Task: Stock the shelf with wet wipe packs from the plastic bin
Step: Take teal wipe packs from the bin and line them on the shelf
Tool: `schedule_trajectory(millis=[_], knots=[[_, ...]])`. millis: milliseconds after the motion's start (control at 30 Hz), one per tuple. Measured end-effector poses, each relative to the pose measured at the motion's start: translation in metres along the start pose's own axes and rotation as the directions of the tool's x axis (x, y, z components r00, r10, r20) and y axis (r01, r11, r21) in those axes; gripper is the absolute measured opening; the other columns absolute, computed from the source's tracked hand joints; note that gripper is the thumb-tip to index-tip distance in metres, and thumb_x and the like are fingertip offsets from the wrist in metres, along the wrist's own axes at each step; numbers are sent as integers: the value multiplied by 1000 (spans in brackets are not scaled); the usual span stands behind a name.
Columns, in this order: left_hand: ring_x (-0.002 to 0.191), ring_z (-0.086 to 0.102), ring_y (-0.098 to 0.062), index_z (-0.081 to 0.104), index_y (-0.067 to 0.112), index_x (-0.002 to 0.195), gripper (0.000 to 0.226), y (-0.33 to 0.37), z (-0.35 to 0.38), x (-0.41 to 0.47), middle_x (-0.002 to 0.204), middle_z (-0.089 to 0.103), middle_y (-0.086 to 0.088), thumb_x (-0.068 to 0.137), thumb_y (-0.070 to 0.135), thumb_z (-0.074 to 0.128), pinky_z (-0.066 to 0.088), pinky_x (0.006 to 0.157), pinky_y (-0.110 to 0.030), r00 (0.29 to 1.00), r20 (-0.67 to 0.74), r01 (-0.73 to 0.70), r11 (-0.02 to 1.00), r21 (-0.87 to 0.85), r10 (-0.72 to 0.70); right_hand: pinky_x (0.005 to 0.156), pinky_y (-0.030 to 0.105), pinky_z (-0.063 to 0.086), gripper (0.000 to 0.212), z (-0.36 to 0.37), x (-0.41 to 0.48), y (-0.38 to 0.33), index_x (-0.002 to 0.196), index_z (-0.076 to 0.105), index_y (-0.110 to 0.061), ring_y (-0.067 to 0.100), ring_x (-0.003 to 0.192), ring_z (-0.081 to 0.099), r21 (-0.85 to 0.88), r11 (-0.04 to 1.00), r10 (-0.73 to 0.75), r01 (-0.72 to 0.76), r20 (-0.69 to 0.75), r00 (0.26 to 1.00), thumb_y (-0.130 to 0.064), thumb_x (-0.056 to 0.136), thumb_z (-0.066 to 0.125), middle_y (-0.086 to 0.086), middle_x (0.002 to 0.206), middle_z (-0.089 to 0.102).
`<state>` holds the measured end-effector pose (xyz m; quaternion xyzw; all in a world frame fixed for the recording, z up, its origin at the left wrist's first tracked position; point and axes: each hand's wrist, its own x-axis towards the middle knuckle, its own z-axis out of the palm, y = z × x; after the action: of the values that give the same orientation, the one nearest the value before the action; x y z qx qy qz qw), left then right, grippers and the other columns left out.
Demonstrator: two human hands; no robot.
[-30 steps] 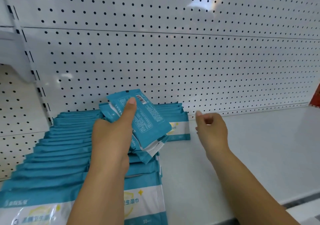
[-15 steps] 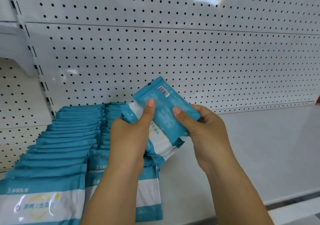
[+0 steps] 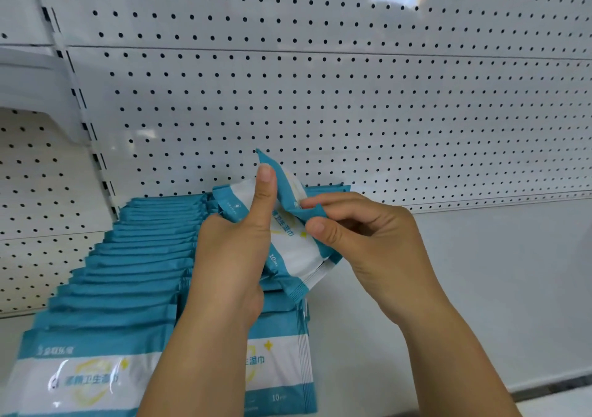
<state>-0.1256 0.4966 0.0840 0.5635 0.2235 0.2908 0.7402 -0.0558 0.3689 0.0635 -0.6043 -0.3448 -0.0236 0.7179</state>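
Note:
My left hand (image 3: pixel 237 253) grips a small bundle of teal and white wet wipe packs (image 3: pixel 294 256), thumb pressed up against the front one. My right hand (image 3: pixel 368 240) pinches the teal edge of a single pack (image 3: pixel 283 181) that stands tilted on top of that bundle. Two rows of shingled packs lie on the white shelf (image 3: pixel 464 288): the left row (image 3: pixel 128 272) and a second row (image 3: pixel 275 368) partly hidden behind my left arm. The plastic bin is out of view.
A white pegboard back panel (image 3: pixel 352 96) rises behind the shelf. A slotted upright (image 3: pixel 93 141) and a neighbouring shelf bracket (image 3: pixel 35 86) stand at the left. The shelf's front edge (image 3: pixel 551 387) runs at the lower right.
My right hand came over from the shelf and took hold of the top pack. That pack has turned from its barcode back to nearly edge-on. Both hands shifted right.

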Motion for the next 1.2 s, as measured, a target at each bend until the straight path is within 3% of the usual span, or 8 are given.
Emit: schedule_trajectory(millis=[133,233,433,633,867,1000,1100,1200], knots=[[82,78,-21,77,16,99,28,0,-4,4,90,80,-4,79,34,85,65,64,-35,1000,25,-7,996,-85,10,83,21,56,27,4,-3,-1,85,81,-13,10,95,72,23,1000,1,-1,-4,1000,-36,76,72,-3,96,79],[83,78,-18,75,16,105,24,-2,-6,7,92,81,0,83,22,82,64,62,-32,999,33,-30,991,-132,35,68,9,49,24,7,-1,-1,90,80,-15,-3,80,70,53,994,101,-93,-176,979,-37,86,69,-9,87,78],[91,78,-19,70,13,116,33,-3,-7,7,101,80,-1,86,20,80,65,75,-42,990,68,-117,984,-134,127,78,20,57,30,7,1,6,108,75,-16,9,95,74,43,952,304,-302,-78,949,-36,85,76,-5,101,79],[86,78,-15,71,17,110,40,-4,-9,4,96,80,4,73,30,80,63,63,-31,986,98,-117,981,-155,133,83,33,62,28,-1,2,4,108,73,-10,19,92,75,147,952,283,-270,-73,956,-18,82,79,3,103,79],[80,78,-15,70,12,112,42,-4,-14,8,91,80,2,74,18,85,60,56,-28,987,68,-134,982,-130,144,94,39,58,42,-10,3,2,109,72,-14,18,97,73,73,951,299,-299,17,954,-31,71,79,1,106,78],[86,78,-16,70,14,111,58,-3,-18,7,95,80,3,58,28,90,63,71,-38,971,169,-179,982,54,167,88,38,57,49,-16,2,-3,108,73,-17,16,94,74,126,931,344,-343,13,939,-48,70,75,1,104,78],[90,78,-18,71,15,111,59,-4,-14,3,98,80,2,57,31,89,62,82,-43,957,251,-174,981,90,147,78,35,60,31,-18,0,-6,107,74,-13,22,93,76,129,933,337,-337,24,941,-33,84,73,6,102,79],[88,78,-14,71,18,110,58,-6,-11,0,96,80,6,58,39,86,64,75,-38,949,275,-194,974,119,155,90,44,60,35,-19,3,-3,107,72,-7,31,101,74,246,921,335,-302,-102,937,-31,83,72,12,105,77]])
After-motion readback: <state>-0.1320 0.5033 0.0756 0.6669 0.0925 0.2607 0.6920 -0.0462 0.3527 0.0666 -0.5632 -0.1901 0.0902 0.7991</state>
